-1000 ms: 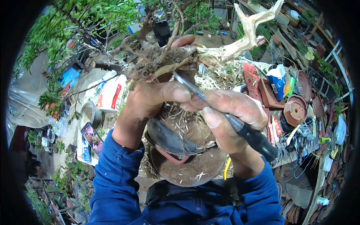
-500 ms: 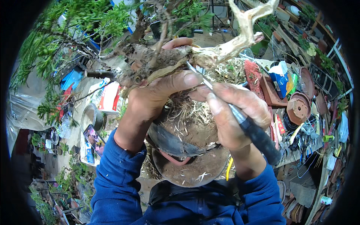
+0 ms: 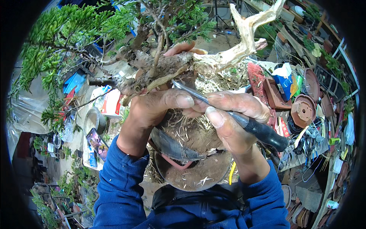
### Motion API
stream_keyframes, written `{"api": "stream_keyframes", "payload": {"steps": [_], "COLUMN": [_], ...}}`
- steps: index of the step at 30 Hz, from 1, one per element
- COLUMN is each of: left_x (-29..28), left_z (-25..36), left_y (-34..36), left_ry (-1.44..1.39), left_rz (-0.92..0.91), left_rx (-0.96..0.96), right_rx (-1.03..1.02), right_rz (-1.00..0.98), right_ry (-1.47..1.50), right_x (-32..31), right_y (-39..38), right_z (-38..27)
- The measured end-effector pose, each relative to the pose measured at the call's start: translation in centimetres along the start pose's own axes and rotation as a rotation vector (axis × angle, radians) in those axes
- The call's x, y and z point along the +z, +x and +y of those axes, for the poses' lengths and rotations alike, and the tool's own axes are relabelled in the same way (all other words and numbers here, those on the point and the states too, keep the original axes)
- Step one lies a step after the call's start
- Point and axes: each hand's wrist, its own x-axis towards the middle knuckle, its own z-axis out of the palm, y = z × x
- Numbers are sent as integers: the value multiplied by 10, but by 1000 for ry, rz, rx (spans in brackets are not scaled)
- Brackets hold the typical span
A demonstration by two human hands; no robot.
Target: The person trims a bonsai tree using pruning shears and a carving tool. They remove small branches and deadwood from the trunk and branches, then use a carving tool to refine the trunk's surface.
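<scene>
A small juniper tree with a gnarled brown trunk (image 3: 171, 63) spreads across the upper part of the head view. Its green foliage (image 3: 72, 23) is on the left, and a pale barkless branch (image 3: 248, 34) rises to the right. My left hand (image 3: 150, 107) wraps around the trunk from below, its fingertips showing behind. My right hand (image 3: 238, 128) grips a carving knife (image 3: 267, 134) with a dark handle. The metal tip lies at the trunk's lower edge, beside a tan strip, and my left thumb is next to the blade. Below are soil and roots in a dark pot (image 3: 173, 144).
On the left stand a grey tub (image 3: 94, 120), a phone (image 3: 97, 143) and a red-and-white box (image 3: 113, 101). At right are a red brush-like pad (image 3: 256, 78), a brown octagonal pot (image 3: 303, 110), cables and tools. A round turntable (image 3: 194, 177) supports the dark pot.
The knife's tip has moved left and down along the trunk, and its handle now lies flatter. My right hand has shifted slightly with it; my left hand keeps its hold.
</scene>
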Motion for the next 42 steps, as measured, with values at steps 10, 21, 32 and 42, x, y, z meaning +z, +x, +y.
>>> {"api": "stream_keyframes", "payload": {"steps": [10,21,32,42], "left_x": [-6,4,0,-6], "left_z": [-2,2,-1,-8], "left_y": [4,4,0,5], "left_ry": [74,62,116,86], "left_rz": [31,91,47,-78], "left_rx": [25,12,31,140], "right_rx": [-43,-332,24,8], "right_rz": [13,-145,-117,-80], "right_ry": [-130,-524,-295,-150], "right_x": [-4,-7,-4,-10], "right_y": [0,5,-19,-5], "right_z": [1,-7,-45,-19]}}
